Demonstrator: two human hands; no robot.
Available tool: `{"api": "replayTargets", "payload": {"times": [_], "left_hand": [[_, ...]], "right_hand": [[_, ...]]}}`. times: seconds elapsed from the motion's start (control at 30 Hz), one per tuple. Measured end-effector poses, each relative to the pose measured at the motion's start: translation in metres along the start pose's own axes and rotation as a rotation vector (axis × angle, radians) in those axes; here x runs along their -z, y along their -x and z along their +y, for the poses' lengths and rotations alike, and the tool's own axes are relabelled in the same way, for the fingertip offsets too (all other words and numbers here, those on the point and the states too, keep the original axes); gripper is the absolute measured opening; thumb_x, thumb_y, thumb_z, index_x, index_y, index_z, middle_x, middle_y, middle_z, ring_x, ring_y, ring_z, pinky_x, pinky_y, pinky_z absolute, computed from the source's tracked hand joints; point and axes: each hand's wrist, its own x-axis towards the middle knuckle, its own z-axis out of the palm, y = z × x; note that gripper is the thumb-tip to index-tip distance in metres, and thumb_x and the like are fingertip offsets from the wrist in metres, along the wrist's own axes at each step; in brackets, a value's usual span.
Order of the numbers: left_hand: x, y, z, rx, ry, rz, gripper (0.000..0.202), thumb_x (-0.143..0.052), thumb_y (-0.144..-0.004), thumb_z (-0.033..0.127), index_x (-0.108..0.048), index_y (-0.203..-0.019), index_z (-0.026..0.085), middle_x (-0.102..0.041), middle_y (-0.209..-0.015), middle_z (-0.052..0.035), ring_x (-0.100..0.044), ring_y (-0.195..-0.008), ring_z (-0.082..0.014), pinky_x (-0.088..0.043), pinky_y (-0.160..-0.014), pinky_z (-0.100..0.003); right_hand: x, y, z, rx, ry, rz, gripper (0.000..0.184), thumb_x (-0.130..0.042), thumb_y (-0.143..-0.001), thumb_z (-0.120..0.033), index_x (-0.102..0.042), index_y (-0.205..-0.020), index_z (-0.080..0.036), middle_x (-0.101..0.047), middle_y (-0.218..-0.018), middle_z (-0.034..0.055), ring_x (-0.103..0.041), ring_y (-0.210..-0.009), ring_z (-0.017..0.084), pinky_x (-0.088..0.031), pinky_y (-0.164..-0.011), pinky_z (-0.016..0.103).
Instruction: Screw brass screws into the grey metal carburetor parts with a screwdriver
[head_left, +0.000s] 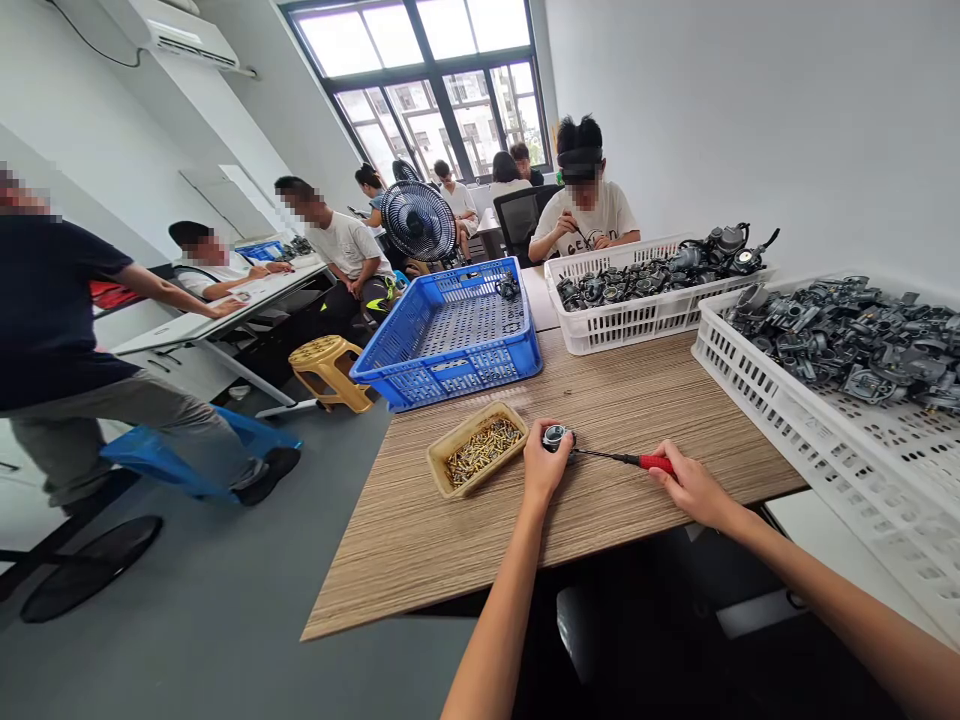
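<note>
My left hand (546,462) is closed around a small metal carburetor (556,437) just above the wooden table (420,540). From the right, my right hand (690,485) grips the red handle of a screwdriver (654,462). Its dark shaft lies nearly level and points left, with the tip at the carburetor; whether it sits in a screw is too small to tell. Left of my left hand stands a tan tray (437,462) holding many small brass-coloured parts.
A blue crate (480,366) with a few dark parts stands behind the tray. Two white crates, one at the back (600,335) and one at the right (757,385), hold heaps of carburetors. A co-worker (592,200) sits opposite. A yellow stool (328,365) is on the floor.
</note>
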Motion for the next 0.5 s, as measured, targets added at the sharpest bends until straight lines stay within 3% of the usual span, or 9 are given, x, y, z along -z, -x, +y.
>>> {"api": "replayTargets", "payload": {"times": [0.33,0.5], "left_hand": [[-0.0003,0.0004,-0.0022,0.008,-0.003,0.005,0.021,-0.068,-0.084,0.039,-0.063,-0.097,0.022,-0.068,-0.085,-0.0016,-0.065,-0.079,-0.0190,-0.052,-0.076,-0.030],[-0.0005,0.0003,-0.0008,0.007,-0.002,0.005,0.022,-0.067,-0.084,0.039,-0.063,-0.097,0.022,-0.068,-0.084,-0.0011,-0.065,-0.078,-0.0186,-0.052,-0.076,-0.030]], "right_hand": [[-0.0013,-0.0027,0.0021,0.011,0.002,0.018,0.032,-0.037,-0.110,-0.055,-0.041,-0.093,-0.028,-0.059,-0.070,-0.0024,-0.061,-0.062,0.023,-0.039,-0.063,0.031],[0.0005,-0.0016,-0.0004,0.040,0.008,-0.015,0.028,-0.037,-0.110,-0.051,-0.049,-0.101,-0.027,-0.068,-0.081,0.0014,-0.067,-0.071,0.024,-0.043,-0.067,0.032]]}}
